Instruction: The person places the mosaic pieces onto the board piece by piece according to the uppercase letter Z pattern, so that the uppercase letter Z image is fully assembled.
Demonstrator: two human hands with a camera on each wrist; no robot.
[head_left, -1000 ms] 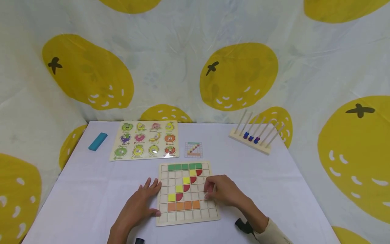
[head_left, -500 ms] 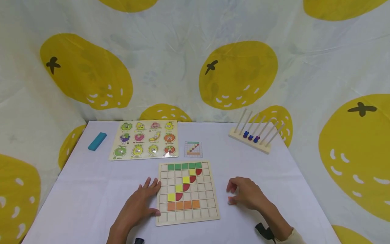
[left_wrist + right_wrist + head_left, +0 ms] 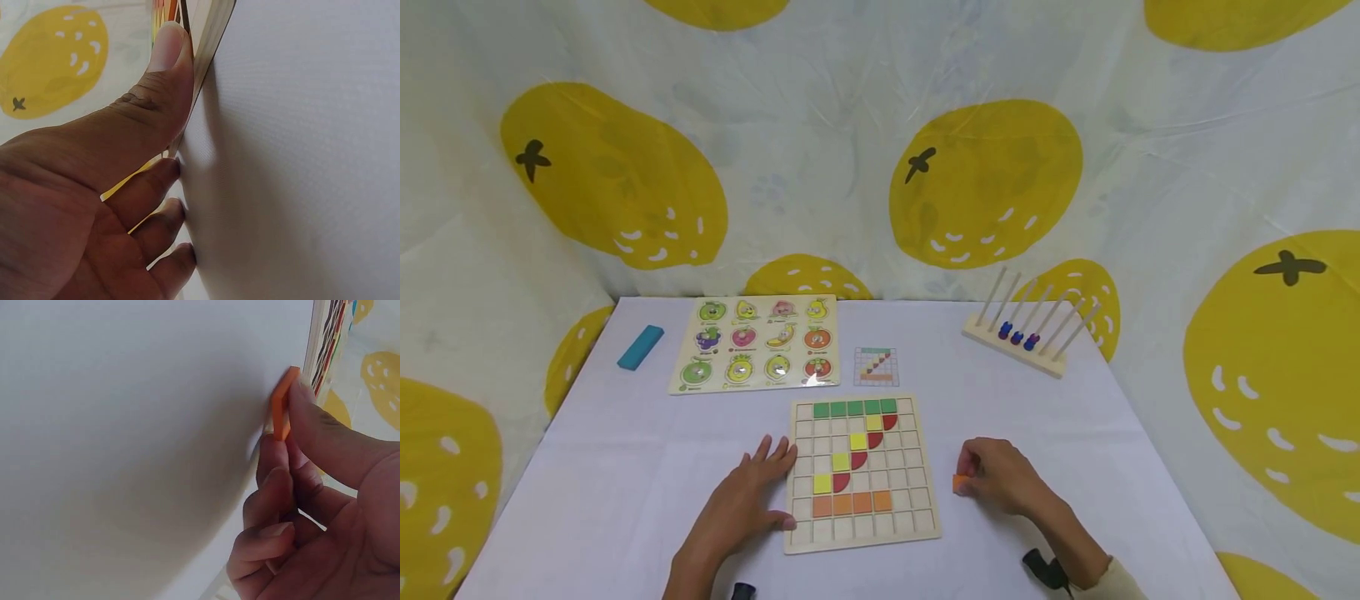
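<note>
A wooden grid board (image 3: 876,532) lies before me with green, yellow, red and orange tiles set in its cells. Along its lower part runs a row of orange tiles (image 3: 853,503). My left hand (image 3: 741,496) rests at the board's left edge, fingers spread and thumb on the rim; the left wrist view shows the thumb (image 3: 169,53) against the board's side. To the right of the board, my right hand (image 3: 1003,477) pinches an orange square tile (image 3: 282,406) between thumb and fingers, close above the white cloth.
A small pattern card (image 3: 876,367) lies behind the board. Farther back are a fruit puzzle board (image 3: 760,367), a teal block (image 3: 641,347) at left, and a wooden peg stand (image 3: 1015,350) with beads at right. A lemon-print curtain hangs behind.
My right hand has moved rightward from the board's right edge to the cloth and now holds an orange tile. The left hand stays at the board's left edge.
</note>
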